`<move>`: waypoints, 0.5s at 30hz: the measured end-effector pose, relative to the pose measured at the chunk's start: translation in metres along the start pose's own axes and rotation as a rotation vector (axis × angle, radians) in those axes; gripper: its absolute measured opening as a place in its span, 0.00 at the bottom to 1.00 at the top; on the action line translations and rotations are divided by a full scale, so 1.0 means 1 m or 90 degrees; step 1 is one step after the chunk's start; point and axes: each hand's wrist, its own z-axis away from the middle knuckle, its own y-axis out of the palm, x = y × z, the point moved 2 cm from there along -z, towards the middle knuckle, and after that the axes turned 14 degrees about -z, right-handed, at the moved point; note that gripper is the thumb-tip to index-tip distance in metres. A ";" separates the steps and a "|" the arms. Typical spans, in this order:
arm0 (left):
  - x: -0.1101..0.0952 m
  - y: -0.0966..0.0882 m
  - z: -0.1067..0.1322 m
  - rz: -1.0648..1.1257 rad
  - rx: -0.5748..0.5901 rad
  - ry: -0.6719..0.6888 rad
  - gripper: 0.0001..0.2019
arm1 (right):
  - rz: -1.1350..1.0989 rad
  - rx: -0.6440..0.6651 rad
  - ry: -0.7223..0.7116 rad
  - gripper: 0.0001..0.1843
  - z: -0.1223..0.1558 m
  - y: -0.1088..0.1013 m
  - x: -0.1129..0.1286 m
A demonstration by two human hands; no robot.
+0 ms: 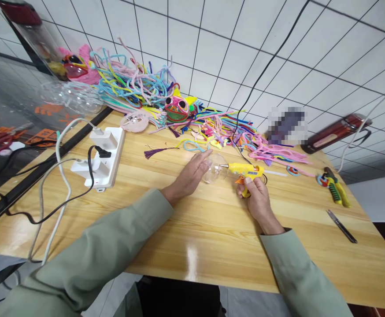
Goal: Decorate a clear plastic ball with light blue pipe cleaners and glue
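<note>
My right hand (257,193) is closed around the handle of a yellow glue gun (245,171), whose nozzle points left at a clear plastic ball (215,169) on the wooden table (192,229). My left hand (192,174) rests against the left side of the clear ball, fingers stretched along it, steadying it. A black cord runs from the glue gun up and away over the table.
A heap of coloured pipe cleaners (153,92) and small craft figures lies at the back. A white power strip (105,160) with plugs sits on the left. Pliers (336,187) and a craft knife (342,226) lie on the right. A purple tassel (154,152) lies near the hands.
</note>
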 end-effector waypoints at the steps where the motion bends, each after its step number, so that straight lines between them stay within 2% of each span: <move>1: 0.000 0.000 0.000 -0.001 0.000 0.000 0.28 | 0.006 0.000 0.000 0.27 0.000 0.000 -0.001; 10: 0.000 0.000 0.000 -0.003 0.006 -0.014 0.29 | -0.001 -0.023 0.024 0.29 0.002 -0.004 -0.006; 15: 0.002 0.000 -0.001 0.022 -0.004 -0.026 0.27 | 0.026 -0.004 0.010 0.28 0.003 -0.003 -0.004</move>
